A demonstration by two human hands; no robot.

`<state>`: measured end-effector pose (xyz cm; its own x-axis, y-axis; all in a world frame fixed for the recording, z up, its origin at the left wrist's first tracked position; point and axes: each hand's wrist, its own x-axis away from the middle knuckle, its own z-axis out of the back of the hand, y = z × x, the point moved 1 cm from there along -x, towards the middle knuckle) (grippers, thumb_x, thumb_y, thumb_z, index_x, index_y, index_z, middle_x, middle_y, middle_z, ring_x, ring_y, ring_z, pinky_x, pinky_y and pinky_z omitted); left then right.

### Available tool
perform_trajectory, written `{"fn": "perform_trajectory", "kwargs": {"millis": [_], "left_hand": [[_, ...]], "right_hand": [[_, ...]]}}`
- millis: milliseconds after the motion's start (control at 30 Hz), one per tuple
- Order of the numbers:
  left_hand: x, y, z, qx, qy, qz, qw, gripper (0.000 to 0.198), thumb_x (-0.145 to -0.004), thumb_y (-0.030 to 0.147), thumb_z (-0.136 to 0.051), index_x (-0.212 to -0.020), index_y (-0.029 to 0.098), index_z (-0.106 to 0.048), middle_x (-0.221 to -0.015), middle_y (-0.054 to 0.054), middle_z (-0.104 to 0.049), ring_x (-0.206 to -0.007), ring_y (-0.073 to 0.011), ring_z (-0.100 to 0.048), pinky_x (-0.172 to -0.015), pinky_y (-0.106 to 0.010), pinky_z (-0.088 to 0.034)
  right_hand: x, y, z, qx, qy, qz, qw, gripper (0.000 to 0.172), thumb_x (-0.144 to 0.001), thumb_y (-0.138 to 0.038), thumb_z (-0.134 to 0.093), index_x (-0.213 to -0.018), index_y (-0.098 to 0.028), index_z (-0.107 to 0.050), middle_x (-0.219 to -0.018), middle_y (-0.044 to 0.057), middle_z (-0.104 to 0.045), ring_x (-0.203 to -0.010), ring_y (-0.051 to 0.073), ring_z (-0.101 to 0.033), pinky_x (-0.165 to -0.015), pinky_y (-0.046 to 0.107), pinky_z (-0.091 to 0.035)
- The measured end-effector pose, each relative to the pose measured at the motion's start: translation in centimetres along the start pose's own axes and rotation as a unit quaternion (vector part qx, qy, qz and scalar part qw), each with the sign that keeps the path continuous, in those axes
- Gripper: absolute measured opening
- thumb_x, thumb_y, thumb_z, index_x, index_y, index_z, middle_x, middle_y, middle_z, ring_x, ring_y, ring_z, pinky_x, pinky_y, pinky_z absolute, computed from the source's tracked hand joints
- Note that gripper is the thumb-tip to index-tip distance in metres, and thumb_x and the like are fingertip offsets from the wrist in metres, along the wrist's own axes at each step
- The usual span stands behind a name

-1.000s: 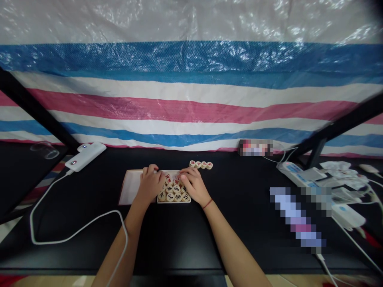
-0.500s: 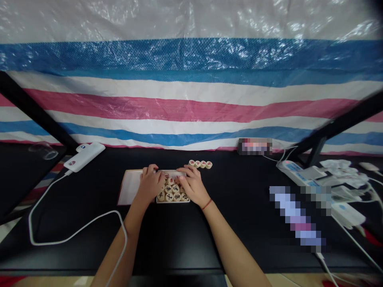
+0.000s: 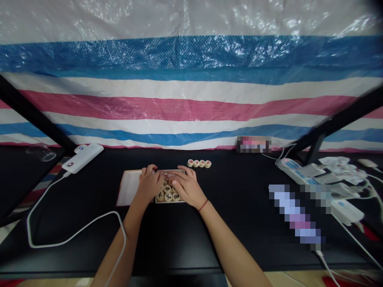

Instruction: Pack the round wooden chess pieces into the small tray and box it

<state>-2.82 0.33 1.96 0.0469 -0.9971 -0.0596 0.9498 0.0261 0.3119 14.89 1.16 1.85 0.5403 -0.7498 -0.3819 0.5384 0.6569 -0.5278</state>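
Note:
A shallow white box (image 3: 170,202) of round Chinese chess pieces (image 3: 168,196), marked with red and black characters, lies on the black table. My left hand (image 3: 147,184) rests at the box's left side, fingers bent around its upper left edge and thumb over the pieces. Palm down, my right hand (image 3: 188,188) reaches over the box's right part with fingers stretched and apart, the fingertips on or just above the pieces. It hides the box's right side. Left of the box lies its white-lined lid (image 3: 128,189), partly under my left hand. Several red-marked pieces (image 3: 199,163) stand in a short row beyond my right hand.
A white power bank (image 3: 85,159) with a looping cable (image 3: 74,240) lies at the left, beside a clear cup (image 3: 44,152). Power strips (image 3: 295,169), plugs and cables crowd the right. Blurred-out items lie there too. A striped plastic sheet (image 3: 191,107) hangs behind the table.
My right hand has moved slightly left and farther over the pieces, covering more of the box's right side. My left hand stays at the left edge. The view has shifted a little.

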Motion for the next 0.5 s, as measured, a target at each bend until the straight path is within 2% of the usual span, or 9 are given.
{"fn": "perform_trajectory", "kwargs": {"millis": [100, 333, 500], "left_hand": [[-0.04, -0.1, -0.21, 0.006, -0.003, -0.006, 1.0, 0.036, -0.094, 0.033, -0.037, -0.102, 0.023, -0.071, -0.121, -0.011, -0.053, -0.107, -0.0293, -0.046, -0.091, -0.047, -0.042], [-0.08, -0.01, -0.56, 0.01, -0.004, -0.004, 1.0, 0.035, -0.094, 0.034, -0.039, -0.105, 0.025, -0.07, -0.123, -0.01, -0.052, -0.109, -0.0293, -0.045, -0.093, -0.048, -0.041], [-0.11, -0.03, -0.57, 0.022, -0.011, 0.002, 1.0, 0.036, -0.094, 0.034, -0.038, -0.104, 0.025, -0.071, -0.125, -0.009, -0.051, -0.111, -0.0291, -0.045, -0.094, -0.049, -0.042]], "right_hand": [[-0.01, -0.04, -0.11, 0.003, -0.014, 0.008, 1.0, 0.035, -0.099, -0.034, -0.037, -0.111, -0.03, -0.07, -0.127, -0.001, -0.063, -0.129, 0.029, -0.036, -0.103, 0.051, -0.028], [0.01, 0.67, -0.12, 0.0, 0.023, -0.033, 0.999, 0.04, -0.099, -0.033, -0.037, -0.089, -0.024, -0.075, -0.107, 0.004, -0.07, -0.118, 0.027, -0.046, -0.099, 0.046, -0.032], [0.02, 0.78, -0.02, -0.005, 0.025, -0.043, 0.999, 0.038, -0.1, -0.033, -0.035, -0.097, -0.023, -0.072, -0.107, 0.004, -0.07, -0.116, 0.025, -0.048, -0.099, 0.043, -0.032]]}}
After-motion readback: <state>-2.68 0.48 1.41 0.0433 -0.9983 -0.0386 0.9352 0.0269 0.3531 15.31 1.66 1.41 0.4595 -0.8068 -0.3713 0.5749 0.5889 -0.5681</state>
